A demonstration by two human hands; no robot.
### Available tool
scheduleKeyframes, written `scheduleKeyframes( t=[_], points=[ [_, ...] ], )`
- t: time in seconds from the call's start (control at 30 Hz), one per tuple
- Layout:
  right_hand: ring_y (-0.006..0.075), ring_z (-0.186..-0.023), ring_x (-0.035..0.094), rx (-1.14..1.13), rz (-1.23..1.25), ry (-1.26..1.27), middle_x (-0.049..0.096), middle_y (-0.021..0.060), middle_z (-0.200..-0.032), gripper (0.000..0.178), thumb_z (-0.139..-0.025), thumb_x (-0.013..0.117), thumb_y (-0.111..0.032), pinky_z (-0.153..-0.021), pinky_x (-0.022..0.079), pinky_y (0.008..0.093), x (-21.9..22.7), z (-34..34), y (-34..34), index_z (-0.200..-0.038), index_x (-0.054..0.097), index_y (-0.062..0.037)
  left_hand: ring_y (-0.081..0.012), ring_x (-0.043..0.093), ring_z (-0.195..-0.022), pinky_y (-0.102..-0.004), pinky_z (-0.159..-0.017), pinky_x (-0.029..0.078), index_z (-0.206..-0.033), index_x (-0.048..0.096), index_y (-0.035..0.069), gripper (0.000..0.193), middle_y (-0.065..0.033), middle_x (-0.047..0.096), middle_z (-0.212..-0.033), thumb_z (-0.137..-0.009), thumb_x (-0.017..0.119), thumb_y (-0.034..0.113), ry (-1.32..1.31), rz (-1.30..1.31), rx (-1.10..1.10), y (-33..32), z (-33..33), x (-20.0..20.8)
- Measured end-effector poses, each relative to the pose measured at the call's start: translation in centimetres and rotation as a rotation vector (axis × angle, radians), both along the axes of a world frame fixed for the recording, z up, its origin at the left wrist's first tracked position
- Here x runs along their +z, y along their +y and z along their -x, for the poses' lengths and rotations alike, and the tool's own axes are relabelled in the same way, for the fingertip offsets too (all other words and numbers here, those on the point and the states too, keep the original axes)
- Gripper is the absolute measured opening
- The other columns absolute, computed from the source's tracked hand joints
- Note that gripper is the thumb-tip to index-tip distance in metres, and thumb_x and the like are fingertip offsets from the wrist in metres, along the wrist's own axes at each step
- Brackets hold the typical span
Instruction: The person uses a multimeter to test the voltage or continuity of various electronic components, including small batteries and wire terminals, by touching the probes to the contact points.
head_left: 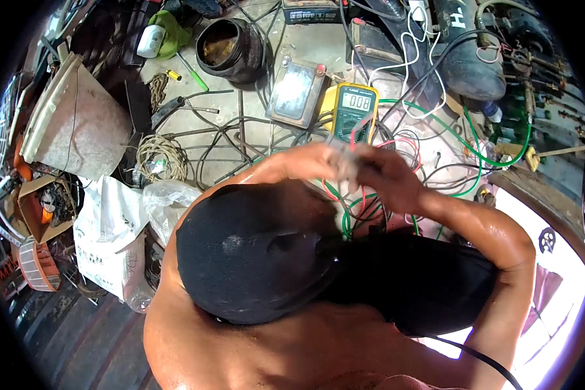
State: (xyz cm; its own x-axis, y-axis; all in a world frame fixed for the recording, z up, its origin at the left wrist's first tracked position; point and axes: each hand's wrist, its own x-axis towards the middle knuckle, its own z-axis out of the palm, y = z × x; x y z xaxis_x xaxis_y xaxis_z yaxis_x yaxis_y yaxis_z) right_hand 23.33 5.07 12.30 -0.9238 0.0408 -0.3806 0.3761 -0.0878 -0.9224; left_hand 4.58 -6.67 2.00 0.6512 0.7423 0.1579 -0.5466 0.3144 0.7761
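My left hand (322,161) and my right hand (391,177) meet in front of my head, fingers curled together and blurred by motion. Between them is a small greyish thing that I cannot make out. Just beyond stands a yellow digital multimeter (337,116) with its screen lit, and a red lead (353,135) runs down from it toward my hands. Left of the meter sits a dark box-shaped battery (297,94). Red, green and black wires (364,207) lie in a tangle beneath my hands.
A black pot (244,65) stands behind the battery. Leftward are a coil of rope (161,158), a green-handled screwdriver (194,73), a large pale bucket (88,120) and a white sack (110,240). A dark gas cylinder (468,62) and green hose (448,133) lie to the right.
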Motion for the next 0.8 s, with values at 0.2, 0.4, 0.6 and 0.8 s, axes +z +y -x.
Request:
scheduleKeyframes(
  t=[0.2, 0.4, 0.6, 0.8],
  points=[
    [0.019, -0.074, 0.064, 0.107, -0.119, 0.086, 0.064, 0.009, -0.081, 0.021, -0.099, 0.059, -0.021, -0.068, 0.05, 0.0368, 0.7, 0.3, -1.9, -0.097, 0.063, -0.0007, -0.0404, 0.06, -0.127, -0.0497, -0.115, 0.042, -0.154, 0.034, -0.006, 0.066, -0.0278, 0.062, -0.133, -0.098, 0.055, 0.021, -0.441, 0.43, 0.489, -1.4, 1.8, 0.9],
    [0.0297, -0.079, 0.065, 0.054, -0.052, -0.055, 0.062, 0.0173, -0.079, 0.028, -0.1, 0.062, -0.026, -0.071, 0.048, 0.0432, -0.4, 1.1, -2.4, -0.098, 0.061, 0.0018, -0.0345, 0.07, -0.09, -0.0477, -0.087, 0.058, -0.14, 0.05, -0.007, 0.048, -0.0173, 0.068, -0.099, -0.109, 0.048, 0.028, -0.177, 0.667, 0.841, -2.5, 2.6, 2.9],
    [0.0158, -0.069, 0.06, -0.218, 0.049, -0.238, 0.064, 0.0094, -0.082, 0.036, -0.108, 0.045, -0.029, -0.064, 0.051, 0.0293, -6.0, 4.4, -1.1, -0.104, 0.062, 0.0012, -0.012, 0.055, -0.063, -0.0263, -0.057, 0.045, -0.136, 0.058, -0.004, 0.04, -0.0034, 0.061, -0.073, -0.103, 0.055, 0.019, 0.598, 0.661, 1.234, -2.8, 6.1, 1.2],
    [0.0147, -0.058, 0.053, -0.441, 0.086, -0.339, 0.059, 0.0072, -0.068, 0.053, -0.105, 0.051, -0.046, -0.053, 0.041, 0.0308, -7.1, 7.4, -2.5, -0.091, 0.065, 0.002, -0.0115, 0.061, -0.074, -0.028, -0.065, 0.05, -0.137, 0.059, -0.002, 0.045, -0.0065, 0.069, -0.083, -0.098, 0.062, 0.019, 0.991, 0.507, 1.312, -2.8, 6.2, -1.4]
  ],
)
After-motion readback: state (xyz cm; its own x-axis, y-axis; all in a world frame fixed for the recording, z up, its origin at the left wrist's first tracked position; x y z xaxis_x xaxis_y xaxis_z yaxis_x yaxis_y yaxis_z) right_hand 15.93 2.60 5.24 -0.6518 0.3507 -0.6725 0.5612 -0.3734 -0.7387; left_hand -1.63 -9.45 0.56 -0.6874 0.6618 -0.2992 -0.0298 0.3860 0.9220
